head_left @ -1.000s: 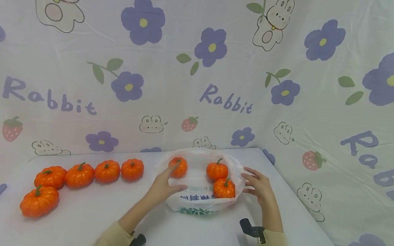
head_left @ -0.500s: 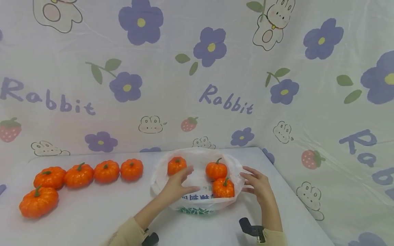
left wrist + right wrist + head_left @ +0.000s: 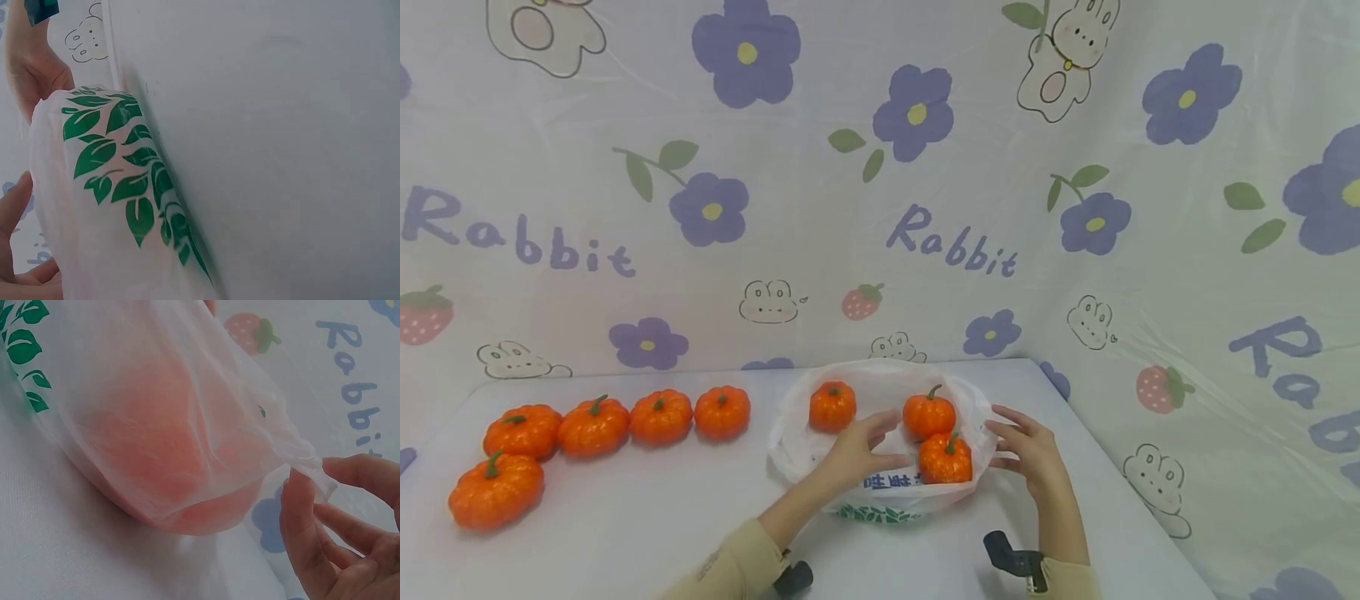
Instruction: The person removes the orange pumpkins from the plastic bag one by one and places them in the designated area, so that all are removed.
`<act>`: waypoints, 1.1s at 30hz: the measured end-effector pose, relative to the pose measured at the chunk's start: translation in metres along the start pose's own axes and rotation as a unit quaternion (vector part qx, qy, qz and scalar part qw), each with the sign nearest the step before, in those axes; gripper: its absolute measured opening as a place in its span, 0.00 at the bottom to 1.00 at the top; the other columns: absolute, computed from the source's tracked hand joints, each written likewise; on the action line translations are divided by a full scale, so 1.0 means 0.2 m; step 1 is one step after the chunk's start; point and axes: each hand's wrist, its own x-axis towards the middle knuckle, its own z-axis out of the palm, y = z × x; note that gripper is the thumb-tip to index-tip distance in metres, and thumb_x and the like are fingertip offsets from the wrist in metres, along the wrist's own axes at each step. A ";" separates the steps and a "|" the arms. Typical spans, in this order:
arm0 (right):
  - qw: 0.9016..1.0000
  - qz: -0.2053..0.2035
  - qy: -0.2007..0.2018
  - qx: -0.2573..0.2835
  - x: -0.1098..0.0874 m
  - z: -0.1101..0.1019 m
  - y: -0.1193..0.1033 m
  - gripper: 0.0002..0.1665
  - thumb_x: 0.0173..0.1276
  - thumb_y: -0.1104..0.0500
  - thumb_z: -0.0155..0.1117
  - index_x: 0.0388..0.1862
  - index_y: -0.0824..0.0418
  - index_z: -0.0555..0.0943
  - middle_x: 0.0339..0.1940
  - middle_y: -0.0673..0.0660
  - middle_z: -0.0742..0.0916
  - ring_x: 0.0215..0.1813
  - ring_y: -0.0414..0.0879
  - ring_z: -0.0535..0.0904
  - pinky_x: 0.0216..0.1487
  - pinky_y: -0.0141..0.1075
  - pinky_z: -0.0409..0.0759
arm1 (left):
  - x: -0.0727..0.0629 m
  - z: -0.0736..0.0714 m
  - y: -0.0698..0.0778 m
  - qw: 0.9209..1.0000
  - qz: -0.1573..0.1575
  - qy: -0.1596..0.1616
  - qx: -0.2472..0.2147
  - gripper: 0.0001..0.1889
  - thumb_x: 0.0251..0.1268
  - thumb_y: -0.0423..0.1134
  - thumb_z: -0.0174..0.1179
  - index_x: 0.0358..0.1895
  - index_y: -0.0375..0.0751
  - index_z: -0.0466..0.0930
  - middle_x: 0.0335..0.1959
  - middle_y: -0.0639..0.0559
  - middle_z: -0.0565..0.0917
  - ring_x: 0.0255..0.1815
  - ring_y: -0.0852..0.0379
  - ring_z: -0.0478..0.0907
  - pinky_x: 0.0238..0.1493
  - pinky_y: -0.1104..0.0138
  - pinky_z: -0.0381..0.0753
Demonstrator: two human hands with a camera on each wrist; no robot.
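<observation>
A thin white plastic bag (image 3: pixel 880 515) printed with green leaves lies on the table, its mouth spread wide. Inside are an orange pumpkin (image 3: pixel 832 407) at the left and two more at the right, one pumpkin (image 3: pixel 928 417) behind another pumpkin (image 3: pixel 945 460). My left hand (image 3: pixel 853 454) hovers over the bag's mouth, fingers and thumb apart, nothing between them. At the bag's right rim my right hand (image 3: pixel 1033 450) pinches the plastic between thumb and fingers, plain in the right wrist view, where the bag (image 3: pixel 162 437) shows orange through its side.
Left of the bag, several orange pumpkins stand in a row, from a pumpkin (image 3: pixel 722 412) nearest the bag to a pumpkin (image 3: pixel 522 432) at the far left. Another pumpkin (image 3: pixel 496 490) sits in front of that end. A patterned curtain (image 3: pixel 820 192) rises behind the white table (image 3: pixel 625 517).
My left hand has moved right, away from the left pumpkin in the bag and toward the middle of the bag's mouth. My right hand has stayed at the rim.
</observation>
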 end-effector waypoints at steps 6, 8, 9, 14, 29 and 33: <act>1.000 0.003 0.000 0.001 0.00 0.00 0.00 0.33 0.70 0.50 0.62 0.71 0.58 0.68 0.66 0.68 0.76 0.39 0.40 0.81 0.41 0.33 0.88 | 0.04 0.05 0.01 1.000 0.013 -0.023 -0.008 0.40 0.56 0.48 0.71 0.71 0.44 0.65 0.72 0.47 0.70 0.72 0.45 0.68 0.71 0.52 0.70; 1.000 0.004 0.000 0.000 0.00 0.00 0.00 0.33 0.70 0.50 0.62 0.72 0.58 0.68 0.67 0.69 0.75 0.39 0.40 0.81 0.42 0.33 0.88 | 0.05 0.07 0.01 0.999 0.017 -0.029 -0.014 0.39 0.56 0.47 0.71 0.71 0.44 0.66 0.72 0.47 0.70 0.72 0.45 0.69 0.71 0.51 0.71; 1.000 0.004 0.000 -0.001 0.00 0.00 0.01 0.33 0.70 0.50 0.62 0.72 0.58 0.68 0.67 0.68 0.75 0.39 0.40 0.81 0.42 0.33 0.88 | 0.06 0.08 0.00 0.999 0.018 -0.032 -0.017 0.38 0.56 0.46 0.71 0.71 0.45 0.66 0.72 0.48 0.70 0.72 0.45 0.69 0.71 0.52 0.71; 1.000 0.002 0.000 0.002 0.00 0.00 0.00 0.33 0.70 0.50 0.62 0.71 0.58 0.68 0.66 0.68 0.76 0.39 0.40 0.81 0.41 0.33 0.88 | 0.09 0.12 0.00 0.998 0.025 -0.044 -0.035 0.37 0.58 0.42 0.70 0.71 0.46 0.65 0.72 0.49 0.71 0.72 0.48 0.69 0.72 0.53 0.70; 1.000 0.008 -0.002 0.000 0.00 0.00 -0.01 0.33 0.71 0.51 0.61 0.72 0.58 0.68 0.66 0.68 0.75 0.40 0.42 0.81 0.41 0.32 0.88 | 0.12 0.20 0.04 0.999 0.011 -0.044 0.000 0.37 0.58 0.38 0.69 0.71 0.47 0.65 0.72 0.50 0.71 0.72 0.50 0.69 0.70 0.55 0.73; 1.000 0.007 -0.006 0.002 0.00 0.00 -0.01 0.33 0.71 0.52 0.61 0.72 0.58 0.68 0.65 0.68 0.76 0.40 0.42 0.81 0.40 0.32 0.88 | 0.12 0.21 0.05 0.999 0.006 -0.041 0.008 0.36 0.58 0.38 0.69 0.71 0.46 0.65 0.72 0.50 0.70 0.73 0.50 0.68 0.71 0.54 0.71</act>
